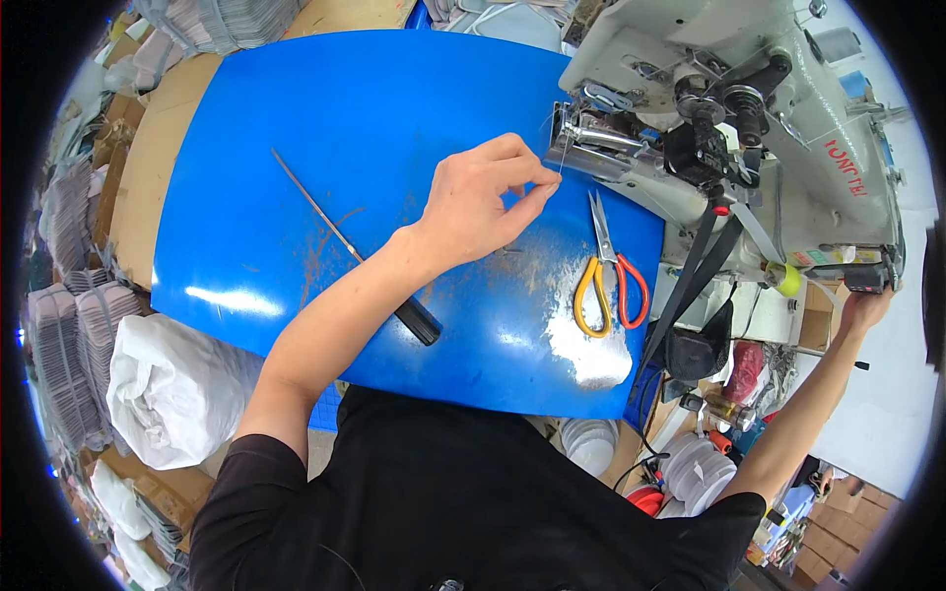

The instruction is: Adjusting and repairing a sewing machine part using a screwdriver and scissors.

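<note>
My left hand (485, 195) is over the blue table (325, 89), beside the metal cylinder arm (596, 143) of a sewing machine (838, 108). Its thumb and forefinger are pinched together on a fine thread (563, 158) that runs up toward the machine. At the far right, my right hand (867, 307) reaches up to a black part (866, 278) at the machine's end; most of its fingers are hidden there. Scissors (604, 258) with one yellow and one red handle lie right of my left hand. A screwdriver (418, 321) with a black handle and long thin shaft lies partly under my left forearm.
A white plastic bag (163, 379) stands left of the table, near bundled stacks of grey pieces (61, 335). Black straps (690, 276) hang below the machine. White spools (698, 471) and assorted tools sit low on the right. Worn bare metal shows through the table's paint.
</note>
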`<state>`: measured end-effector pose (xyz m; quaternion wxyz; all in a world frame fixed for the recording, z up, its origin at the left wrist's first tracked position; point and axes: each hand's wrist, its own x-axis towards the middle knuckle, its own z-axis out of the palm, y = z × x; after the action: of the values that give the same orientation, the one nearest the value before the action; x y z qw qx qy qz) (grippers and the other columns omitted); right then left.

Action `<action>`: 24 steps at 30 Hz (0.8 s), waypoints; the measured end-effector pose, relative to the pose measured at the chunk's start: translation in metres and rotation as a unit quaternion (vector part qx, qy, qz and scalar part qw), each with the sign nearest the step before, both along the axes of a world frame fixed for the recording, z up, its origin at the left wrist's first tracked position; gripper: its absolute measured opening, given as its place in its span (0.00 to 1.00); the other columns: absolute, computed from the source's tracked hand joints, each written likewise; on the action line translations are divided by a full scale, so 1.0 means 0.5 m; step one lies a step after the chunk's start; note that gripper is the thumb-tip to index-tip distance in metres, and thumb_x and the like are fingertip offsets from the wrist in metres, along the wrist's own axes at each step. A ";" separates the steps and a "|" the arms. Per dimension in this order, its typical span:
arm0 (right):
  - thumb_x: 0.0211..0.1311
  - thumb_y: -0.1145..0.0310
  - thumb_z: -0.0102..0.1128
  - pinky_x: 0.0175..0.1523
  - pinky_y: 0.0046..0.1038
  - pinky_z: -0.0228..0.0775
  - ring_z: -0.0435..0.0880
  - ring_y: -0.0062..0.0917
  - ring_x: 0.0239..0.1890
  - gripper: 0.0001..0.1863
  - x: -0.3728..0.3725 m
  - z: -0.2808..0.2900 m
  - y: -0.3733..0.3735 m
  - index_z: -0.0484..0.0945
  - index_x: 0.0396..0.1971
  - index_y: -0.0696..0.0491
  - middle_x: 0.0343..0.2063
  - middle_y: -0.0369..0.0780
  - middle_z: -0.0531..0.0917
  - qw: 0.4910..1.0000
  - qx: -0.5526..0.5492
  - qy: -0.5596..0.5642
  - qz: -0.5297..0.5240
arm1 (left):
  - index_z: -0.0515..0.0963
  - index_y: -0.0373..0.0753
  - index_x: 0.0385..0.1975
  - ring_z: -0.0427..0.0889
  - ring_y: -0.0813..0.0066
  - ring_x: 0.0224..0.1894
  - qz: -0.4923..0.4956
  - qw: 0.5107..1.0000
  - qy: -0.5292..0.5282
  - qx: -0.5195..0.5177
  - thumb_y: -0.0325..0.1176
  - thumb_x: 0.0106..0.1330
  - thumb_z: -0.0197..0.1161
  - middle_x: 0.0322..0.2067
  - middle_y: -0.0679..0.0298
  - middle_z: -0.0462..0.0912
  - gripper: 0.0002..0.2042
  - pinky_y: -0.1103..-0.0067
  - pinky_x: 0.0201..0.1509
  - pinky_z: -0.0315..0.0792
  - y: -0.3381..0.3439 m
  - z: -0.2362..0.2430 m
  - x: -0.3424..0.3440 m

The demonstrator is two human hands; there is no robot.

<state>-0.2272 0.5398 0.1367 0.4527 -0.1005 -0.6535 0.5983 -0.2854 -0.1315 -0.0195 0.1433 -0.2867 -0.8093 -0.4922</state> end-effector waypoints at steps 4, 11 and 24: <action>0.81 0.49 0.46 0.58 0.32 0.76 0.84 0.26 0.50 0.26 0.016 0.101 0.047 0.77 0.58 0.57 0.51 0.40 0.85 0.988 0.003 -0.157 0.017 | 0.88 0.40 0.36 0.84 0.76 0.30 -0.023 0.999 0.031 -0.008 0.25 0.62 0.71 0.33 0.64 0.84 0.05 0.81 0.31 0.78 0.003 -0.005 -0.006; 0.75 0.42 0.54 0.56 0.27 0.74 0.85 0.22 0.47 0.31 -0.014 0.184 0.041 0.80 0.57 0.55 0.48 0.38 0.87 0.938 0.054 -0.343 -0.009 | 0.87 0.44 0.32 0.83 0.73 0.28 0.000 0.999 0.048 0.007 0.28 0.60 0.71 0.31 0.68 0.83 0.03 0.78 0.28 0.75 0.011 0.000 -0.008; 0.82 0.51 0.44 0.59 0.31 0.75 0.83 0.27 0.52 0.25 0.000 0.042 -0.007 0.76 0.57 0.58 0.52 0.41 0.83 0.998 -0.001 -0.064 -0.024 | 0.87 0.38 0.36 0.85 0.75 0.30 -0.008 1.000 0.017 -0.008 0.24 0.62 0.71 0.33 0.64 0.84 0.05 0.81 0.33 0.81 0.007 -0.006 -0.004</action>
<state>-0.2270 0.5361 0.1579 0.4237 -0.1546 -0.6778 0.5807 -0.2873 -0.1278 -0.0225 0.1510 -0.3031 -0.8081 -0.4820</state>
